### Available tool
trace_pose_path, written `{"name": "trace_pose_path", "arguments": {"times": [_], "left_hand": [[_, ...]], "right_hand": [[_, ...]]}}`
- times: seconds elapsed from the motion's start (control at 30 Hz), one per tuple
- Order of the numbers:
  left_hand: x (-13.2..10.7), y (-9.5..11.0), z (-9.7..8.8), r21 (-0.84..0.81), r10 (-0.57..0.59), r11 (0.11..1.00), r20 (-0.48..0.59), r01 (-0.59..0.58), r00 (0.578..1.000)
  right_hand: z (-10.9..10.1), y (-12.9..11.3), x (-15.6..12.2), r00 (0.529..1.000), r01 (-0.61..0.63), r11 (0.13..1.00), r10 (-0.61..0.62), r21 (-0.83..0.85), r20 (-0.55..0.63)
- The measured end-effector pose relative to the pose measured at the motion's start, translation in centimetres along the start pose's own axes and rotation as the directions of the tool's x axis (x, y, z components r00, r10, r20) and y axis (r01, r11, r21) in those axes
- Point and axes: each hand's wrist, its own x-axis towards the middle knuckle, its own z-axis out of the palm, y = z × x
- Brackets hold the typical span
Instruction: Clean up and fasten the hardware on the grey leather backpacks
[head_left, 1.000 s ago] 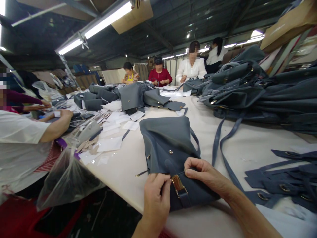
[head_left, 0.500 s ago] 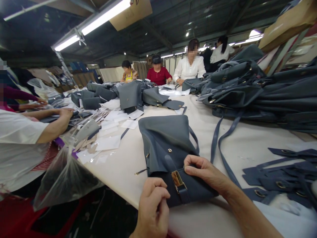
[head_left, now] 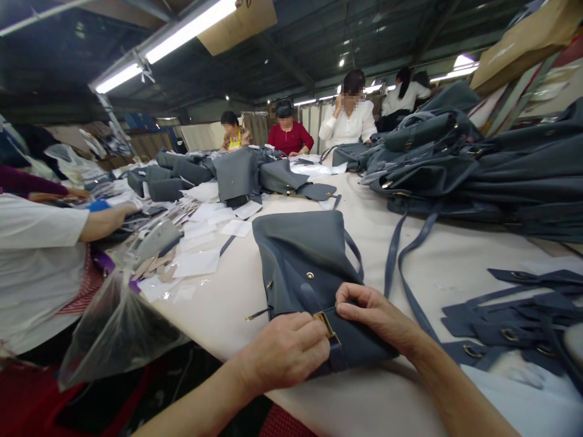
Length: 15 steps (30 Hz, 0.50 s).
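A dark blue-grey leather-look bag (head_left: 300, 246) lies on the table before me, with a round snap on its front and a side handle. A gold rectangular buckle (head_left: 324, 321) sits on its lower front, above a short strap. My left hand (head_left: 291, 352) is closed, its curled fingers against the buckle's left side and covering part of it. What those fingers hold is hidden. Right of the buckle, my right hand (head_left: 371, 309) pinches an edge of the bag's front between thumb and forefinger.
More such bags are heaped at right (head_left: 437, 176) and stand mid-table (head_left: 234, 173). Loose straps with rings (head_left: 505, 321) lie at right. White paper pieces (head_left: 195, 263) are scattered at left, near a hanging plastic bag (head_left: 122, 328). Several co-workers (head_left: 291, 136) surround the table.
My left hand has moved up and right from below the bag's lower left onto the buckle. My right hand keeps its pinch. A co-worker in white has raised a hand toward the head.
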Motion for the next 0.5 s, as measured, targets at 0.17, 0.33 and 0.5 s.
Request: {"name": "trace_pose_path", "arguments": {"times": [0.17,0.33,0.5], "left_hand": [[-0.2,0.3,-3.4,-0.153,-0.230,0.955,0.166,0.256,0.959],[-6.6,1.3,-9.1,-0.305,-0.313,0.828,0.443,0.469,0.840],[-13.1,3.0,-8.6,-0.231,-0.523,0.805,0.161,0.547,0.837]], "right_hand": [[0.1,-0.2,-0.3,1.000,-0.027,0.999,0.027,0.025,-0.005],[-0.1,-0.1,-0.1,0.999,-0.048,0.997,0.047,0.056,0.004],[-0.1,-0.7,-0.9,0.998,-0.003,0.997,0.007,0.078,-0.055]]}}
